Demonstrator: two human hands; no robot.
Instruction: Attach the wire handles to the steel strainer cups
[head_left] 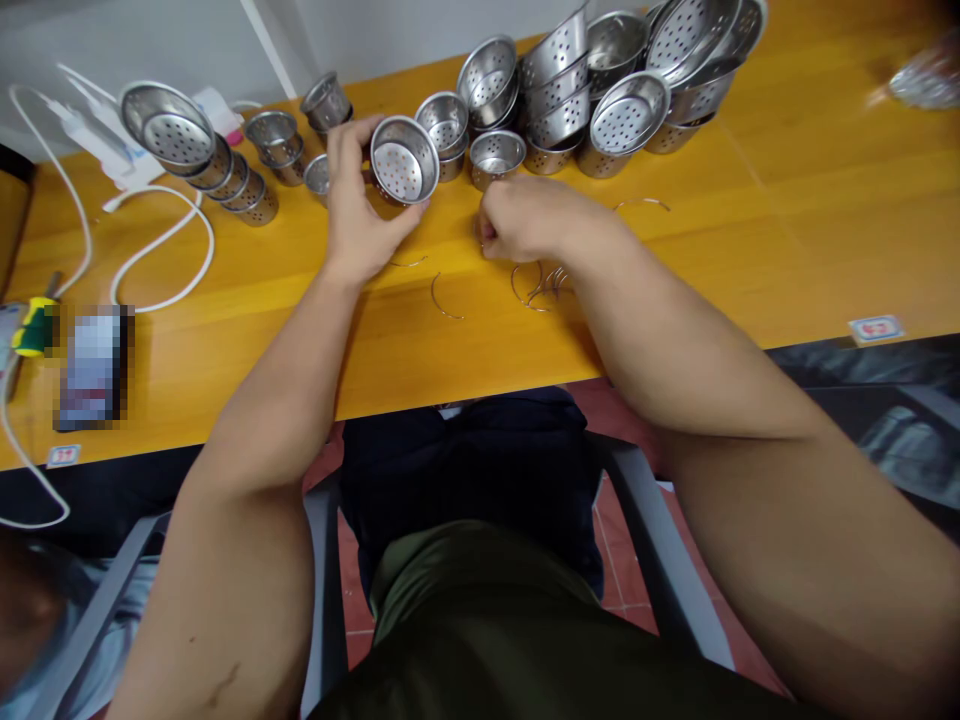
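My left hand (358,215) grips a perforated metal cup (405,160) by its sides, thumb at the lower right, with the cup's mouth tilted toward me. To its right, my right hand (521,218) is curled closed just above the table; whatever its fingers hold, if anything, is hidden. A small perforated cup (497,155) stands right behind that hand. Several thin curved wires (551,285) lie by the right wrist, and another single wire (446,298) lies between my forearms.
Stacked perforated cups (555,90) line the wall, with a leaning stack (225,175) at the left. A white cable (206,245), a blurred phone (90,365) and a yellow-green screwdriver handle (34,325) lie left. A clear plastic bag (930,80) is far right. Part of another person shows at lower left.
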